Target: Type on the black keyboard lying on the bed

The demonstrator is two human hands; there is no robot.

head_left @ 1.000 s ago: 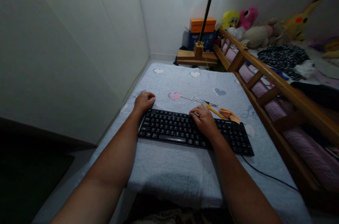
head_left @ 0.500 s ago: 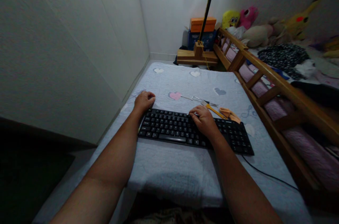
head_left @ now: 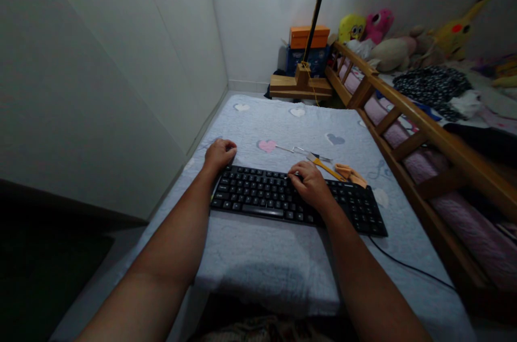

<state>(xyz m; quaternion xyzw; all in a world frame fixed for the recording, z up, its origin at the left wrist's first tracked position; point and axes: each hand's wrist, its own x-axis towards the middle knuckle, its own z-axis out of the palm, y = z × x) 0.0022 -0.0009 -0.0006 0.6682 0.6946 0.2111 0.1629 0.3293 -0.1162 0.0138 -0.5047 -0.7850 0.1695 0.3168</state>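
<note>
A black keyboard lies on the cloth-covered table, its cable running off to the right. Beside its far left corner rests my left hand, fingers curled together; anything between them is hidden. My right hand is over the keyboard's upper middle, with thumb and fingertips pinched near the top row of keys. Whatever they hold is too small to make out. Behind the keyboard lie a yellow-handled brush, a thin metal tool and a folded orange-brown cloth.
The table has a pale blue cloth with hearts. A wooden bed rail runs along the right side, with plush toys beyond. At the back stand a wooden base with a black pole and an orange box. A white panel is at left.
</note>
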